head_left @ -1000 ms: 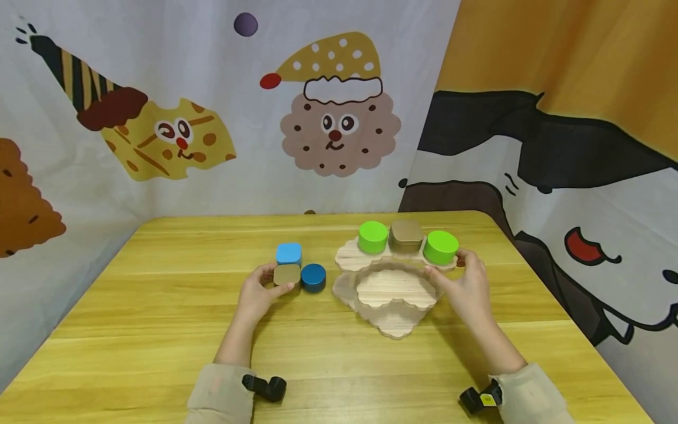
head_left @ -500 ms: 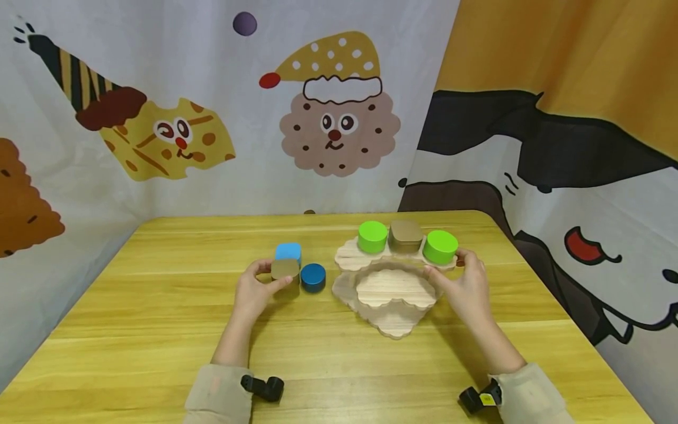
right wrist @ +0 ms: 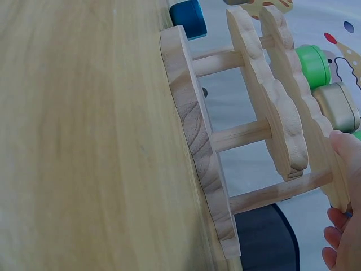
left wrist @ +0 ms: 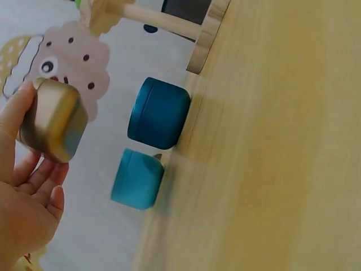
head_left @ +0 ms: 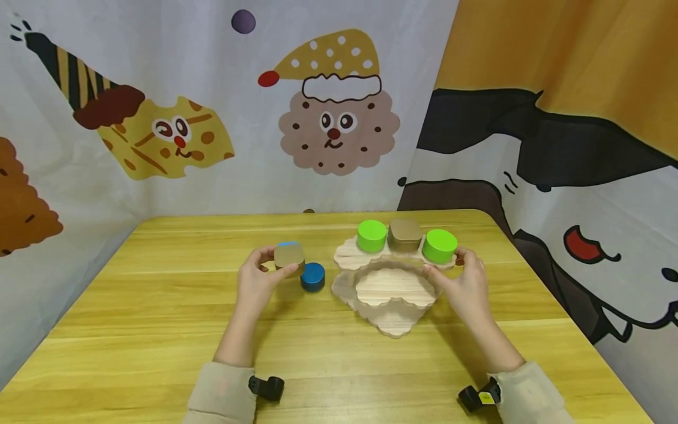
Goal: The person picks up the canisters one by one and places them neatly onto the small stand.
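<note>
My left hand (head_left: 256, 284) holds a small gold square tin (head_left: 289, 257) between thumb and fingers. In the left wrist view this gold tin (left wrist: 54, 119) is off the table. A round dark blue tin (head_left: 313, 278) stands on the table just right of it. The light blue tin (left wrist: 137, 179) stands beside the dark blue one and is mostly hidden behind the gold tin in the head view. With thumb and fingers, my right hand (head_left: 470, 285) grips the right end of the top shelf of a tiered wooden stand (head_left: 394, 288).
On the stand's top shelf sit a round green tin (head_left: 372, 236), a second gold tin (head_left: 405, 234) and another green tin (head_left: 439, 246), in a row. Wooden posts (right wrist: 242, 135) join the shelves to the base. A printed curtain (head_left: 212, 194) hangs behind the table (head_left: 159, 330).
The gold tin in my left hand has risen from beside the blue tins and now covers most of the light blue one. My right hand and the stand stay where they were.
</note>
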Tool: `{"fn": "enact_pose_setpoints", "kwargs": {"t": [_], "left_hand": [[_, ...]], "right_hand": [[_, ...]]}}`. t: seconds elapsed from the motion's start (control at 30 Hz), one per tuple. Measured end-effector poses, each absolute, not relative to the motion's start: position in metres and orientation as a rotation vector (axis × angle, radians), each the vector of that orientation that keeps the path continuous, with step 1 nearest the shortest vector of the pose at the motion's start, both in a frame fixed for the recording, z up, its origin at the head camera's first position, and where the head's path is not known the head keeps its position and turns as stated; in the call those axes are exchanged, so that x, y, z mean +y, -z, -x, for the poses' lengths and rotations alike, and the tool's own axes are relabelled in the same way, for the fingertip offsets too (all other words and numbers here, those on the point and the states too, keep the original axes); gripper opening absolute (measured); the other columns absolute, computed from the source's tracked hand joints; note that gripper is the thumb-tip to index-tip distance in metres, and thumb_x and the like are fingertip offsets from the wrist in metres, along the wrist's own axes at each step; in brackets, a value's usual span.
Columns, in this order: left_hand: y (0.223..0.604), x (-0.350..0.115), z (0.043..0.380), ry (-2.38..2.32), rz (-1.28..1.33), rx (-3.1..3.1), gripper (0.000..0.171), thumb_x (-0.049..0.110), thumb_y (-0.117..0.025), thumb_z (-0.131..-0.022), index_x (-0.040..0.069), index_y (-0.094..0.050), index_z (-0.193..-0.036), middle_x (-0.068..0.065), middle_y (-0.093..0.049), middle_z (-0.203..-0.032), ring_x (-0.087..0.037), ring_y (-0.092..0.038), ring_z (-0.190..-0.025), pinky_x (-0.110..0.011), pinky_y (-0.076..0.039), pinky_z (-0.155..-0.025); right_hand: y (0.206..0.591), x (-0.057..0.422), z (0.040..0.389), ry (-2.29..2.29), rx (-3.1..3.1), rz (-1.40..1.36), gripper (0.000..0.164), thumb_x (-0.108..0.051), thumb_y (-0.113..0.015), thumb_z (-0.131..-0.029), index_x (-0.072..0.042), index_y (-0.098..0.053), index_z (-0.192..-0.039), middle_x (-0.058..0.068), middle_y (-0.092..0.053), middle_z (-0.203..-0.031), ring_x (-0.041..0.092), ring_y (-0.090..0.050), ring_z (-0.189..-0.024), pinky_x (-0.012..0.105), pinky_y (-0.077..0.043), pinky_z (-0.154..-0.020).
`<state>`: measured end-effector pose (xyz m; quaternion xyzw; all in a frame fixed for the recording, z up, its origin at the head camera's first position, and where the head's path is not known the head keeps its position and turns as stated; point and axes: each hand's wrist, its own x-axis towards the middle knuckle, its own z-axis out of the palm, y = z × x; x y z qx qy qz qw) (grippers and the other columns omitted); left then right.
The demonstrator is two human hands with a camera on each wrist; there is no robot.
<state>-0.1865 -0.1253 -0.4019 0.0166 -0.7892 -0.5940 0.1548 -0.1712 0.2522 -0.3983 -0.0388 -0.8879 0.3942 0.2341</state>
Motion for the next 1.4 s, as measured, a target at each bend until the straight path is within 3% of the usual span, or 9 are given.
{"fn": "enact_pose_setpoints", "kwargs": {"t": [0.37, 1.4], "left_hand": [[0.381, -0.104, 0.18, 1.762, 0.005, -2.202, 0.063, 0.03, -0.087, -0.069, 0.003, -0.059, -0.119, -0.01, -0.061, -0.108, -0.029, -0.05, -0.097, -0.035, -0.037, -0.08], [0.37, -0.046, 0.184, 1.675, 0.108, -2.077, 0.056, 0.027, -0.089, -0.066, 0.004, -0.064, -0.11, -0.005, -0.062, -0.1, -0.023, -0.054, -0.096, -0.042, -0.04, -0.083]], "right_hand": [[0.396, 0.251, 0.171, -1.099, -2.448, 0.111, 0.073, -0.03, -0.082, -0.077, 0.009, -0.045, -0.127, 0.022, -0.048, -0.11, 0.037, -0.042, -0.104, 0.044, -0.034, -0.08], [0.398, 0.253, 0.171, -1.088, -2.444, 0.103, 0.076, -0.037, -0.081, -0.077, 0.009, -0.046, -0.127, 0.021, -0.049, -0.109, 0.034, -0.042, -0.102, 0.043, -0.033, -0.079]]}}
